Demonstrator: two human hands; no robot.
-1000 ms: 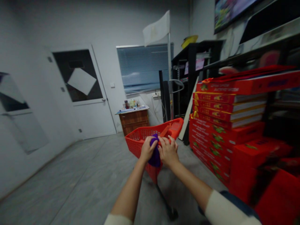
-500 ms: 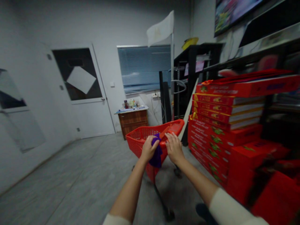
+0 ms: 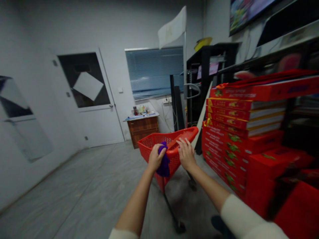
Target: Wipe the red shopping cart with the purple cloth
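An orange-red shopping cart (image 3: 159, 141) with a mesh basket stands in front of me on the grey floor. My left hand (image 3: 156, 158) is closed around a purple cloth (image 3: 163, 164), pressing it against the near end of the cart's handle (image 3: 179, 142). My right hand (image 3: 185, 154) rests on the same handle a little to the right, fingers curled over it. A white flag (image 3: 173, 26) on a thin pole rises from behind the cart.
Stacks of red cartons (image 3: 243, 126) line the right side, very close to the cart. A black shelf unit (image 3: 209, 73) stands behind them. A small wooden cabinet (image 3: 143, 127) sits under a blinded window, next to a white door (image 3: 89, 99). Open floor lies to the left.
My hands have drawn apart along the handle; the right hand left the cloth and now grips the handle alone. The cart has rolled slightly forward and to the right.
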